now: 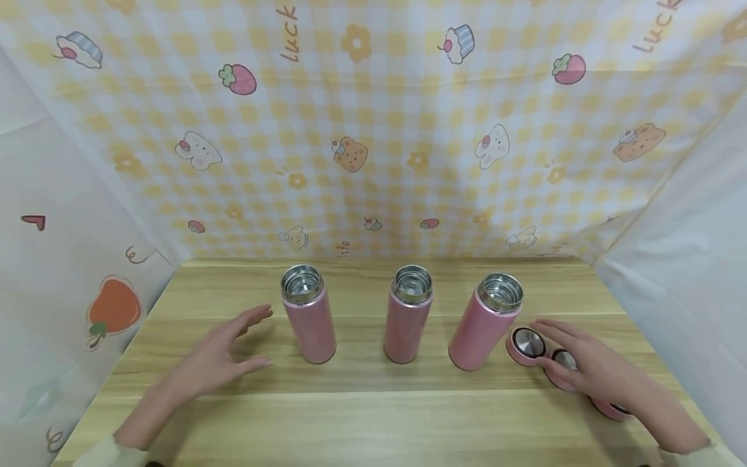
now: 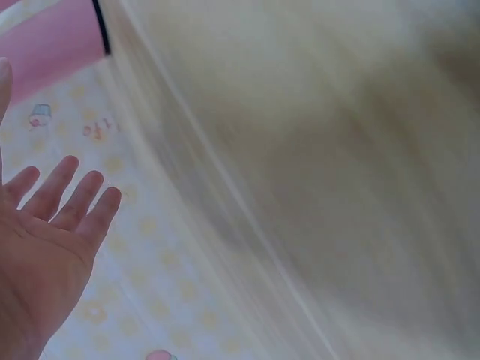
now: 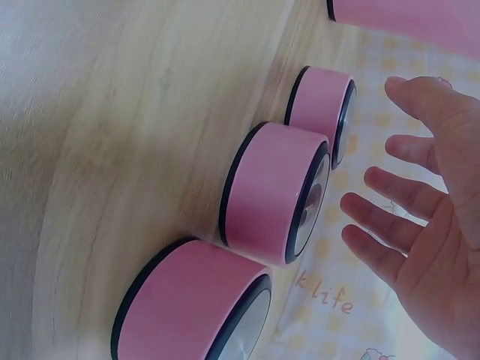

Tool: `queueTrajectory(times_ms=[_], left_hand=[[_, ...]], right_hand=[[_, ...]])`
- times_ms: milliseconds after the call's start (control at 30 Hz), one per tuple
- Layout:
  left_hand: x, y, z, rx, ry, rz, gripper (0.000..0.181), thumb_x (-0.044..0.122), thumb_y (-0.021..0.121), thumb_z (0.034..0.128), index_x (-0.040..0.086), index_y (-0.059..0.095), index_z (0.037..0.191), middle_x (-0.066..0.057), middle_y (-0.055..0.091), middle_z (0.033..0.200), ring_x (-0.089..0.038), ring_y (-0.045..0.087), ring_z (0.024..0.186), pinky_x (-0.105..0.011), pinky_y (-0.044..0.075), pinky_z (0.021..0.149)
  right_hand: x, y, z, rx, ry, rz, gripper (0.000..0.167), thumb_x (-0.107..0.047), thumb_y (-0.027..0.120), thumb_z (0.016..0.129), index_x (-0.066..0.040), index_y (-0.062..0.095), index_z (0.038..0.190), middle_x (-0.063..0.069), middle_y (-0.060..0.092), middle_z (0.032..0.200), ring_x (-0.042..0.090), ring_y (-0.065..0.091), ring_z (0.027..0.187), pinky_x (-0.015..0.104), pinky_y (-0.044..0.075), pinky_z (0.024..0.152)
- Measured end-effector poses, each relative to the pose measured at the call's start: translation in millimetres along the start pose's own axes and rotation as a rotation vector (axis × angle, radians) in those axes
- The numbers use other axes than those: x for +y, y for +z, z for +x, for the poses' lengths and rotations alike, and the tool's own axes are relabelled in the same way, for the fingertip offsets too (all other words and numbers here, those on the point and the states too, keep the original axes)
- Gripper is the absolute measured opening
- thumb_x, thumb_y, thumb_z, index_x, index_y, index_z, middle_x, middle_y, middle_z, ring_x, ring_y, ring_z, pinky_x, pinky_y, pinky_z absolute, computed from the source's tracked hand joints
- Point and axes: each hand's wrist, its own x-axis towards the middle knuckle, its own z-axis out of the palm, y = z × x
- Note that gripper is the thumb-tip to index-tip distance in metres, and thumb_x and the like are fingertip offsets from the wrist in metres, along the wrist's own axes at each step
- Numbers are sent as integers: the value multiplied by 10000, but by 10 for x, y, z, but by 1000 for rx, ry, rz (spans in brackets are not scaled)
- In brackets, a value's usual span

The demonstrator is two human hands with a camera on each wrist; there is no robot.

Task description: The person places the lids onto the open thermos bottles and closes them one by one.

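Observation:
Three pink thermos bottles without lids stand upright in a row on the wooden table: the left bottle (image 1: 312, 324), the middle bottle (image 1: 405, 324) and the right bottle (image 1: 481, 327). My left hand (image 1: 213, 357) is left of the left bottle, fingers spread and apart from it. At the right, three pink lids with metal tops lie in a slanting line: the far lid (image 3: 319, 101), the middle lid (image 3: 274, 187) and the near lid (image 3: 187, 307). Over them hovers my right hand (image 1: 595, 360), fingers relaxed, holding nothing. It partly covers the middle and near lids in the head view.
The wooden table (image 1: 350, 428) extends in front of the bottles. Behind it hangs a yellow checked cloth (image 1: 397, 194) with cartoon prints. White cloth walls, the left one (image 1: 58, 259) and the right one (image 1: 688, 246), close off both sides.

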Motion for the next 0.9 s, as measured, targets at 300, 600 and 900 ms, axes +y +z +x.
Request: queueTrajectory(times_ms=[300, 600, 900], left_hand=[[188, 102, 176, 5, -4, -244, 933, 173, 906, 786, 68, 369, 1541, -155, 489, 1490, -361, 469, 1347, -491, 432, 1061], [269, 166, 268, 8, -1, -302, 958, 266, 916, 772, 45, 371, 1528, -176, 487, 1482, -371, 473, 1341, -453, 443, 1062], [342, 251, 344, -4, -57, -372, 965, 272, 935, 743, 91, 389, 1519, -147, 537, 1427, -366, 514, 1302, -472, 449, 1059]], right_hand=[[-1, 19, 60, -7, -25, 6, 678, -105, 882, 776, -6, 580, 1375, 186, 567, 1362, 383, 577, 1179, 137, 404, 970], [5, 107, 136, -4, -63, -30, 764, -148, 946, 689, 17, 596, 1348, 214, 583, 1322, 386, 602, 1138, 487, 557, 851], [27, 185, 188, -27, -79, -5, 829, -207, 964, 677, -12, 576, 1383, 197, 578, 1329, 378, 606, 1140, 540, 554, 860]])
